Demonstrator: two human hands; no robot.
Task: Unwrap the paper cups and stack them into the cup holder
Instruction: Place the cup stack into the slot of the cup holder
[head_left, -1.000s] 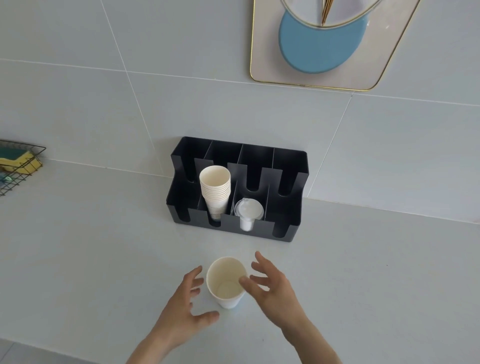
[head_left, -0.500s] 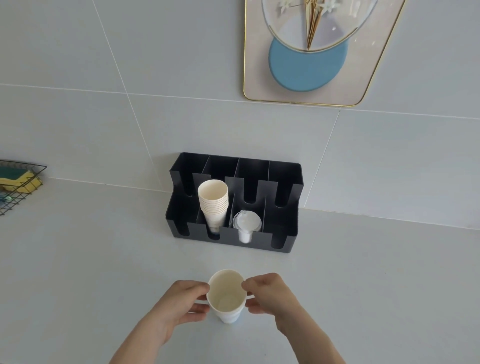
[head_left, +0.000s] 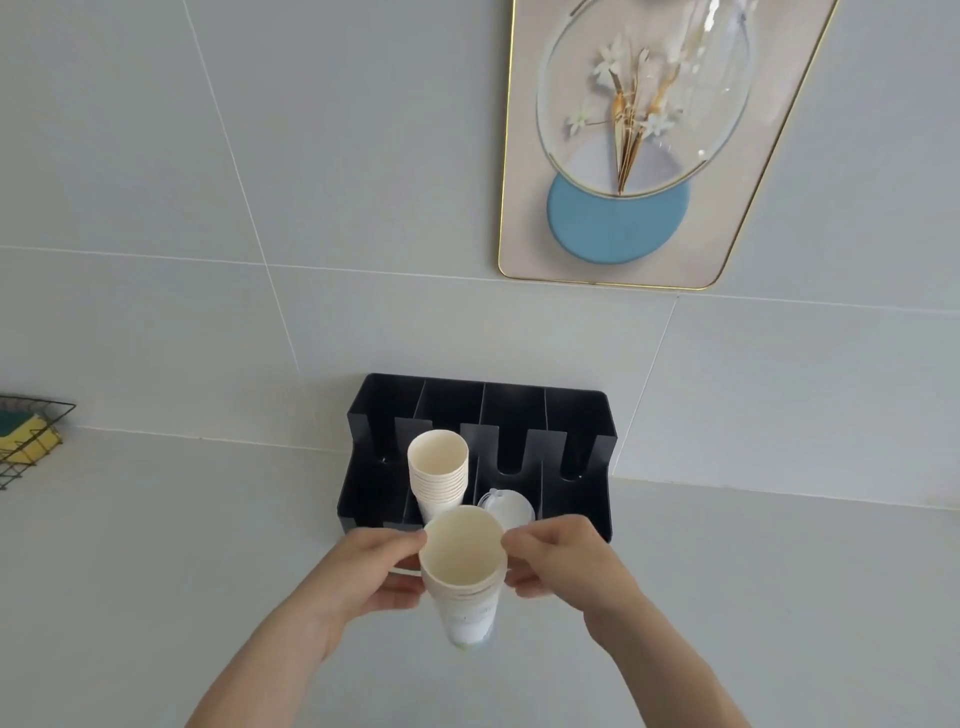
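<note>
Paper cups are being held by both hands, left hand and right hand, near the cup holder.

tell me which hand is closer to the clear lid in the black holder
Right. The right hand sits just below the clear lid, nearly touching it; the left hand is across the held cups, farther left.

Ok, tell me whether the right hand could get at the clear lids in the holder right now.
Probably not yet: the right hand and left hand both grip the held cup stack, though nothing else blocks the clear lids in the black cup holder.
</note>
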